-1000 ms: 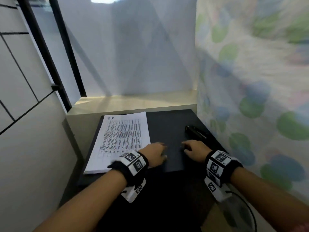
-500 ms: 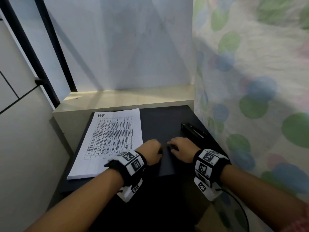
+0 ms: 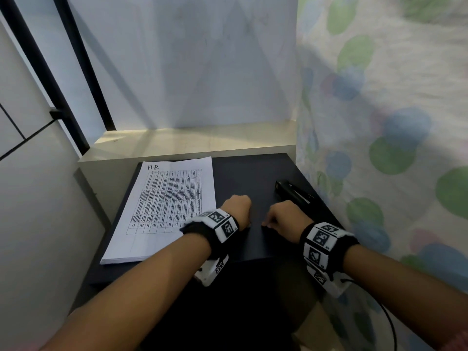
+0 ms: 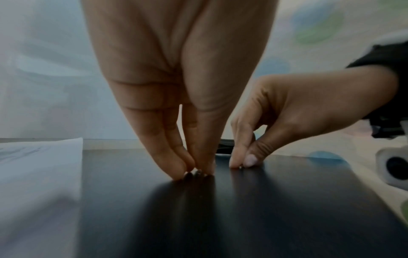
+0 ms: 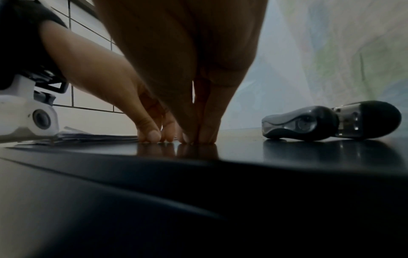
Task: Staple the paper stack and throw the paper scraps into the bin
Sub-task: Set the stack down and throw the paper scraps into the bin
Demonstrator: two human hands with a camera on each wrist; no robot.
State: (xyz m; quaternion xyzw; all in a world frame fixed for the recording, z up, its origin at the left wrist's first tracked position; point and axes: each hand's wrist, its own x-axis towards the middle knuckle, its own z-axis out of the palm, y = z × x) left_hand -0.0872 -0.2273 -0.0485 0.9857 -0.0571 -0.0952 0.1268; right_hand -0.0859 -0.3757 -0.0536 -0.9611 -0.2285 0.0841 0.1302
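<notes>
A white printed paper stack (image 3: 167,206) lies on the left of the black table (image 3: 253,173). A black stapler (image 3: 293,193) lies near the table's right edge; in the right wrist view the stapler (image 5: 326,122) is right of my fingers. My left hand (image 3: 249,224) and right hand (image 3: 266,224) stand close together between stack and stapler. In the left wrist view my left hand (image 4: 194,172) has straight, bunched fingers with tips on the table. My right hand (image 5: 194,139) also touches the table with its fingertips. No scrap is visible under either hand.
A spotted cloth (image 3: 379,122) hangs along the table's right side. A pale ledge (image 3: 190,140) runs behind the table, with a white wall (image 3: 38,198) on the left. The table's front edge lies just behind my wrists.
Both hands have drawn closer together at the table's middle. My right hand has shifted left, away from the stapler. The stack and stapler have not moved.
</notes>
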